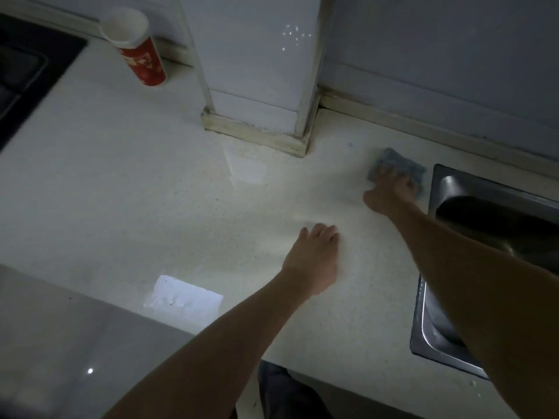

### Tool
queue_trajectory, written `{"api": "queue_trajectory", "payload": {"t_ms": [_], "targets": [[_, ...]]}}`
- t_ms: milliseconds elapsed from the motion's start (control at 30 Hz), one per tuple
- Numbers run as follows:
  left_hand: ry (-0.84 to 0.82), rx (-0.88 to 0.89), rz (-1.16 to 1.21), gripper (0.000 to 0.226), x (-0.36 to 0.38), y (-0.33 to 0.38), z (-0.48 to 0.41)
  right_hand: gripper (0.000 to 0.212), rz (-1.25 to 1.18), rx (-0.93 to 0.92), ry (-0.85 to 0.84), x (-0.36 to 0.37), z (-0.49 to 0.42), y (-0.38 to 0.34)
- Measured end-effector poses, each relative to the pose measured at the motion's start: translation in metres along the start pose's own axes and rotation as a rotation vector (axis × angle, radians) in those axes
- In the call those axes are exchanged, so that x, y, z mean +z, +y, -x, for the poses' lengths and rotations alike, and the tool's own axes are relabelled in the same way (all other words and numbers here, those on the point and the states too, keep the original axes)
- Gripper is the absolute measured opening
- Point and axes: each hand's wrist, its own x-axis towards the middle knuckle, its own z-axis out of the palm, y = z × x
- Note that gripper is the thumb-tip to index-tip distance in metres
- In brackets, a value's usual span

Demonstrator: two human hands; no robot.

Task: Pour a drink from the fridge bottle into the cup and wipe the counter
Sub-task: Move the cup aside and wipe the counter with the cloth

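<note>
- Counter (127, 189): pale speckled surface filling most of the view, with bright patches of reflected light near the middle and at the near edge; no spill stands out in this dim light, so the wiping looks like a general pass.
- Sink (472, 189): steel basin set into the counter at the right, just beside the wiping spot, a handy place to rinse or drop the rag, in my judgement.
- Pillar (257, 71): white boxed column rising from the far side of the counter, splitting the far edge in two.
- Cup (136, 46): red paper cup with a white inside, standing upright far left by the wall, well apart from both hands, likely set there to stay clear of the wiping. Its contents cannot be made out.
- Right hand (390, 189): reaches far right, fingers bent down and pressed onto the cloth to drive it over the counter.
- Left hand (314, 255): lies flat on the counter near the middle, fingers together, holding nothing, probably bracing the lean.
- Cloth (399, 161): blue-grey rag under the right hand, flat on the counter beside the sink rim.
- Fridge bottle: not in view.
</note>
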Motion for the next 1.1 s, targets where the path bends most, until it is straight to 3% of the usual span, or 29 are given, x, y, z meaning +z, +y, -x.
{"api": "queue_trajectory", "payload": {"t_ms": [233, 600, 900, 1100], "targets": [[-0.012, -0.058, -0.099, 0.050, 0.032, -0.004, 0.058, 0.082, 0.101, -0.255, 0.021, -0.001, -0.007, -0.109], [-0.186, -0.016, -0.234, 0.055, 0.018, -0.007, 0.054, 0.089, 0.201, -0.320, 0.098, 0.011, 0.010, -0.087], [-0.205, 0.009, -0.122, 0.058, 0.014, -0.010, 0.055, 0.086, 0.133, 0.001, 0.051, 0.019, 0.056, 0.025], [-0.191, 0.015, -0.027, 0.058, 0.014, -0.017, 0.057, 0.079, 0.001, 0.153, -0.008, 0.013, 0.060, 0.001]]}}
